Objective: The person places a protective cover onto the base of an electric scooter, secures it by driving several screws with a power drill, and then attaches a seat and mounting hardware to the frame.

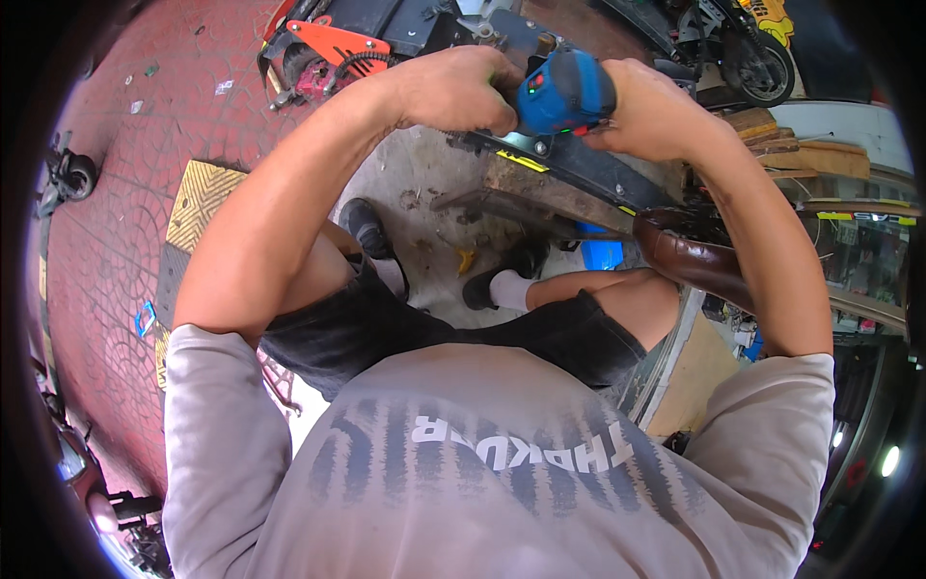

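Both of my hands grip a blue cordless power tool (564,92) held high over a scooter. My left hand (453,89) wraps the tool's left end, fingers curled around it. My right hand (651,111) clasps its right side. The tool's tip is hidden behind my hands. Under it runs a black scooter body panel (598,174) with a small yellow sticker, and a brown seat (694,261) lies to the right.
I sit with bent knees in black shorts, black shoes (367,227) on a stained concrete floor. An orange scooter part (333,43) lies ahead left, a motorbike wheel (762,68) at upper right. Red paving and a yellow ramp (198,198) lie left, wooden planks (810,154) right.
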The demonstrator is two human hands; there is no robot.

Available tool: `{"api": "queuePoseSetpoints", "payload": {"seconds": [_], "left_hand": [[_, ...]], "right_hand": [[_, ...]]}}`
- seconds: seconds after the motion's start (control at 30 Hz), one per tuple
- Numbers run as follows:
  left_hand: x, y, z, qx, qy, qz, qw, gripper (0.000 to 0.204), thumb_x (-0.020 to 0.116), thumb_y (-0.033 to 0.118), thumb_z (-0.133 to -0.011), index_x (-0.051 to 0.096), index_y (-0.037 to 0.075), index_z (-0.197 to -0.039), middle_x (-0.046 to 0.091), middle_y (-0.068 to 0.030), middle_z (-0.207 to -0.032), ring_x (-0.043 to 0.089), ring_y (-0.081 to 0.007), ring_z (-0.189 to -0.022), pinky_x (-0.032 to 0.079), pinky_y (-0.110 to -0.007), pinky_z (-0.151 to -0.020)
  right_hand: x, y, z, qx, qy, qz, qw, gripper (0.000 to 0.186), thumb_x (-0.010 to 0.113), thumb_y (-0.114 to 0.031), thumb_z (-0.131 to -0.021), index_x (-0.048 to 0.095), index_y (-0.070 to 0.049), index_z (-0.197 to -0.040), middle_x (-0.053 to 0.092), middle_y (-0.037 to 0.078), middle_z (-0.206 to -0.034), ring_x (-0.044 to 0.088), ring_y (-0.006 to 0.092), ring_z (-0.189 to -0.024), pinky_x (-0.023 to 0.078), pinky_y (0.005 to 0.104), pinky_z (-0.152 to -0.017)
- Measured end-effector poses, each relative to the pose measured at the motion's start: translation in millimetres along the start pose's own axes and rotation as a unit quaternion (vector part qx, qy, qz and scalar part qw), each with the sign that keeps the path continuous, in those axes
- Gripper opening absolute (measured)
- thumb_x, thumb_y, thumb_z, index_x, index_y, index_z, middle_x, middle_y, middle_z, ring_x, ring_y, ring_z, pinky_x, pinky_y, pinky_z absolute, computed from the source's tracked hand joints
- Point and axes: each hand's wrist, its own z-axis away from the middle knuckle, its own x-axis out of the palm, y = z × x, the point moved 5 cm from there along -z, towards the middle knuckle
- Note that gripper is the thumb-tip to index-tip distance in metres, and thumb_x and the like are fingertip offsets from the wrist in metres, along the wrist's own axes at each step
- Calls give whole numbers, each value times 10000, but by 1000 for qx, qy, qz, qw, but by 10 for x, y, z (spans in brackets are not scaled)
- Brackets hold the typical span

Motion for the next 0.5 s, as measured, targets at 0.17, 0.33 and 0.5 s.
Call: {"api": "queuePoseSetpoints", "payload": {"seconds": [0.17, 0.33, 0.5], "left_hand": [[16, 10, -13, -16, 24, 48, 998, 294, 697, 106, -810, 753, -24, -1067, 664, -14, -817, 588, -120, -757, 503, -303, -721], [53, -55, -11, -69, 21, 93, 993, 238, 714, 79, -811, 753, -24, -1021, 693, -21, -840, 620, -112, -777, 515, -297, -739], [95, -49, 14, 7, 44, 60, 997, 252, 751, 60, -757, 772, -29, -991, 687, -24, -809, 612, -96, -755, 502, -281, -705]], "right_hand": [[3, 14, 13, 2, 7, -14, 1000, 373, 892, -256, -727, 776, -45, -1012, 780, 219, -963, 759, 403, -985, 600, 467, -869], [-75, -84, 25, -30, 30, 32, 999, 356, 899, -269, -722, 793, -68, -995, 787, 198, -955, 767, 391, -950, 607, 467, -845], [-146, -252, 123, -81, 105, 108, 985, 373, 925, -249, -701, 772, -23, -954, 779, 175, -853, 777, 323, -780, 616, 431, -730]]}}
